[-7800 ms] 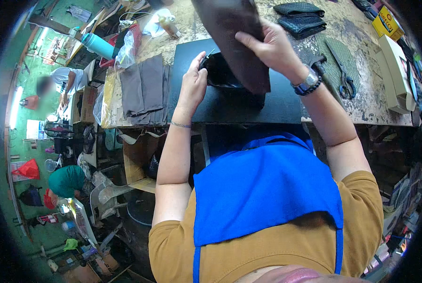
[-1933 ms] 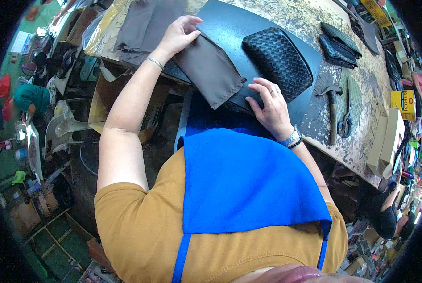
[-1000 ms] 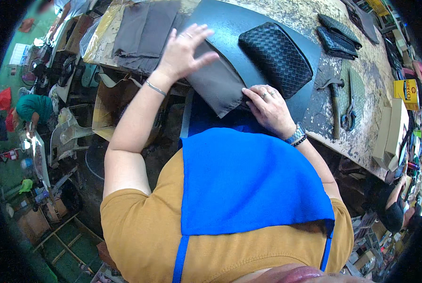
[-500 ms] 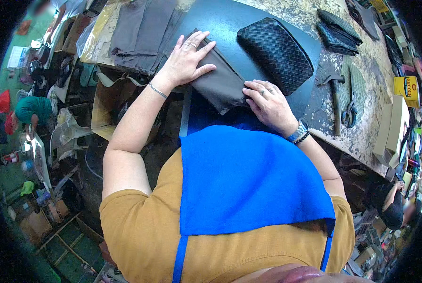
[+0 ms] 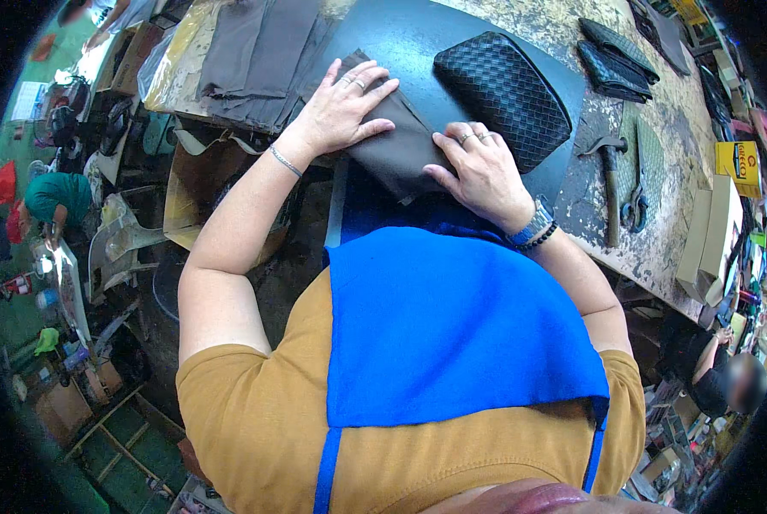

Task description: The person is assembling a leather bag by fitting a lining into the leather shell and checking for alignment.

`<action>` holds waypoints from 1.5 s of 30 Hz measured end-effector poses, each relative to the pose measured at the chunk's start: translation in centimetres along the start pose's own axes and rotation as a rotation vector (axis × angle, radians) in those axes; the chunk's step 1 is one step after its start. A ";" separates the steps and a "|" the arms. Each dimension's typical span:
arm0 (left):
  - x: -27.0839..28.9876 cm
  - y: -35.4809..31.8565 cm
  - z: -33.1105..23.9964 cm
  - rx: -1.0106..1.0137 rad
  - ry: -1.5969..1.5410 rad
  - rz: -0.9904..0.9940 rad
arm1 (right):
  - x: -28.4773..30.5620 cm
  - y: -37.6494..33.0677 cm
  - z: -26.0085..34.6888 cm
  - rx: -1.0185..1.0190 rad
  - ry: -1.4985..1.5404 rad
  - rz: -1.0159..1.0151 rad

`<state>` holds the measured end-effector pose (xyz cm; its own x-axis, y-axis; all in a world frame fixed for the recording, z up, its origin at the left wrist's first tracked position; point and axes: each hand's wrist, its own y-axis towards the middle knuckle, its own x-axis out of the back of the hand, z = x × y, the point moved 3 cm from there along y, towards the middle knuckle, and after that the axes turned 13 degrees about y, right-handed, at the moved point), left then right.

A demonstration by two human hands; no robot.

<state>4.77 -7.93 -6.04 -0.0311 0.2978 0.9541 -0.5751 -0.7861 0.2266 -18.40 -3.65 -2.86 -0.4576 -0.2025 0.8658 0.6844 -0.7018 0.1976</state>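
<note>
A folded piece of dark brown cloth lies slantwise at the near edge of a smooth dark board. My left hand rests on its upper left part, fingers stretched and spread, thumb pointing right. At the cloth's right end my right hand has its fingers bent down onto it, with index finger and thumb apart along its edge; the fingertips are partly hidden. A black woven-pattern pouch lies on the board just beyond my right hand.
Layered brown cloth pieces lie at the table's left. To the right are a hammer, scissors and folded black woven pieces. A yellow box and a long pale carton stand at the right edge.
My right hand has slid left along the cloth, and its fingers are more bent. The cloth's right end has shifted under it. My left hand stays nearly in place.
</note>
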 end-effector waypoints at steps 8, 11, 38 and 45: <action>1.1 0.1 -0.5 -0.050 0.134 0.047 | -0.2 1.7 -0.2 0.080 -0.049 0.112; 0.5 0.0 -0.7 -0.066 0.076 -0.012 | -0.2 2.1 -0.2 0.325 -0.094 -0.057; 1.7 -1.2 -2.1 -0.086 0.054 0.147 | -0.7 2.5 -1.9 0.062 0.328 -0.065; 2.1 -3.8 -3.3 -0.058 -0.240 -0.066 | -0.5 -2.8 -1.7 0.018 0.444 -0.117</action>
<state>4.20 -2.57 -5.54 0.1990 0.2050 0.9583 -0.6156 -0.7347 0.2850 -21.06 -2.80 -4.59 -0.7288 -0.3982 0.5571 0.6214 -0.7263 0.2938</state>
